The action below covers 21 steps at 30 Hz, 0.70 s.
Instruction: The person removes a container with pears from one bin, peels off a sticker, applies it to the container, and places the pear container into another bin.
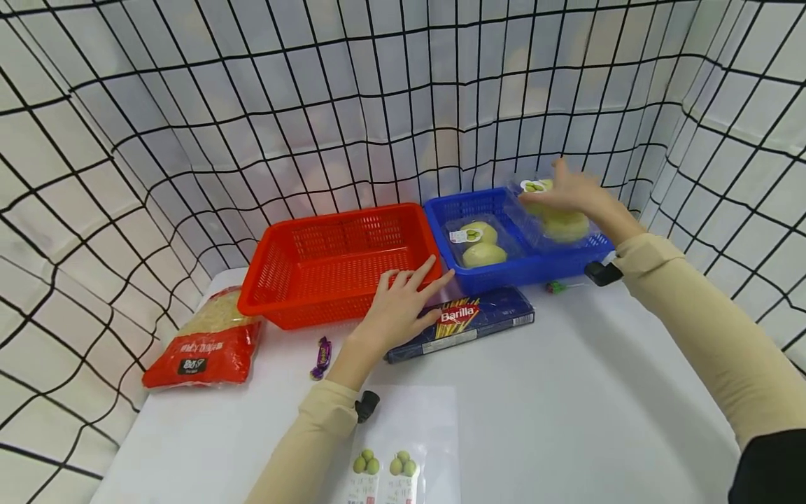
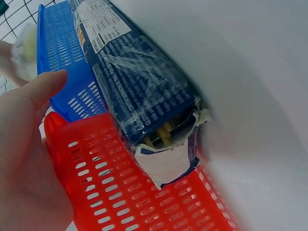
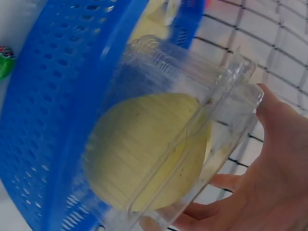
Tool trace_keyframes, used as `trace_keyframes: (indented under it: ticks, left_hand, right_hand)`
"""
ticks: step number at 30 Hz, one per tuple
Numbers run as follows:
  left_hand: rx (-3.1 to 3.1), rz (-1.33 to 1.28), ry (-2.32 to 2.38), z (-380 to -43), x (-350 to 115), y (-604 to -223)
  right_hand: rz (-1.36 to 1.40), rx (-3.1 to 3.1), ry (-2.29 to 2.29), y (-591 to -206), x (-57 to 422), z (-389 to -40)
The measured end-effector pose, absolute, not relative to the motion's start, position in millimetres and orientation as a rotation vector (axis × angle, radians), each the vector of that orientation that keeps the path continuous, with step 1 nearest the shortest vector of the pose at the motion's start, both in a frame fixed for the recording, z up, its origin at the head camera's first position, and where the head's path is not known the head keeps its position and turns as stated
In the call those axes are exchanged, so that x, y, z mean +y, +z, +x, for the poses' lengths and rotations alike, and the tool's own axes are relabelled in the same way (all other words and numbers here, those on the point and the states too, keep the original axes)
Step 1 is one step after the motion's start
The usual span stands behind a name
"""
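Note:
My right hand [image 1: 576, 192] grips a clear plastic pack of pale yellow fruit [image 1: 565, 225] over the right part of the blue basket [image 1: 485, 278]. In the right wrist view, the pack [image 3: 149, 149] is tilted and overlaps the basket wall, with fingers and thumb at its edge. A second fruit pack [image 1: 483, 254] with a label lies in the basket's left part. My left hand [image 1: 397, 308], fingers spread and holding nothing, reaches over the front right corner of the red basket [image 1: 308, 310]. Beneath it lies a blue Barilla pasta box [image 1: 500, 310], its torn-open end [image 2: 166, 166] showing pasta.
At the left lies a red and clear food bag [image 1: 214, 353]. A purple wrapped candy [image 1: 322, 357] sits before the red basket, and a green-wrapped lollipop [image 1: 556, 287] before the blue one. Fruit stickers lie on a sheet [image 1: 428, 413] in front. Black netting [image 1: 359, 94] surrounds the table.

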<state>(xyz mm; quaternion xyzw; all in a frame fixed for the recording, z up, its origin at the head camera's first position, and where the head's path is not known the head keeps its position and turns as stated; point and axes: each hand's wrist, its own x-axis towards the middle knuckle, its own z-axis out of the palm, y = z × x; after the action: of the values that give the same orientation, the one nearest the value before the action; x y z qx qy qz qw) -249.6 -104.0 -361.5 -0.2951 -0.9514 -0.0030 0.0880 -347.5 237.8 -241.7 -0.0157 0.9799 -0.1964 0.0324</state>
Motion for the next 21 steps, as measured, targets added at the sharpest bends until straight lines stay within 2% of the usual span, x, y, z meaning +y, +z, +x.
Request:
trace_keyframes:
  ticks: [21]
  left_hand:
    - [-2.816,-0.867,0.029,-246.4,-104.2,-364.0]
  right_hand:
    - [0.199,2.885,-0.537,-295.6,242.9,-365.1]
